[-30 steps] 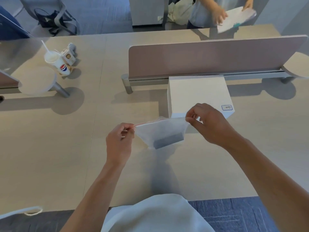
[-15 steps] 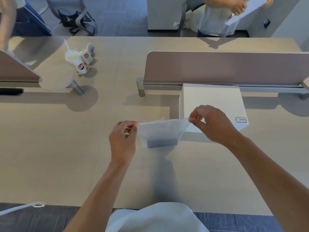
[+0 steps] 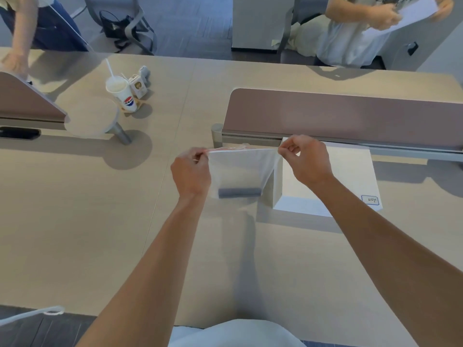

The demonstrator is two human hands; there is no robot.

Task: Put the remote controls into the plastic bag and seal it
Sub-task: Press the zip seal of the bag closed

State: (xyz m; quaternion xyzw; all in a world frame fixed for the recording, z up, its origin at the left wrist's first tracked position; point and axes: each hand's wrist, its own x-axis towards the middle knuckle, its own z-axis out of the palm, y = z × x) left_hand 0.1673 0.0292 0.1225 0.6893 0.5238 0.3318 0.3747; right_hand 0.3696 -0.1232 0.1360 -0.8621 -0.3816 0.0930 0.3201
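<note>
**Bag held taut above the table**

Above the middle of the table [image 3: 75, 221], a clear plastic bag [image 3: 240, 169] hung between two bare hands. The left hand [image 3: 191, 172] had its grip closed on the bag's top left corner, thumb and fingers pinched over the red-lined zip strip [image 3: 233, 148]. The right hand [image 3: 307, 160] pinched the top right corner in the same way, so the strip ran nearly level and stretched between them. Whether the strip was pressed fully shut along its length could not be told.

Inside, a dark grey remote control [image 3: 239, 192] lay crosswise at the bottom of the bag; only one such shape could be made out through the cloudy plastic.

Just beside the bag, toward the right edge of the table, stood a white box [image 3: 338, 176] with a small label at its near corner. Behind it ran a brown divider panel [image 3: 350, 113]. Toward the far left corner stood a lidded paper cup [image 3: 122, 92] with a straw, touching a small carton [image 3: 137, 86]. Two other people stood beyond the far edge, one holding a sheet of paper [image 3: 413, 13].
</note>
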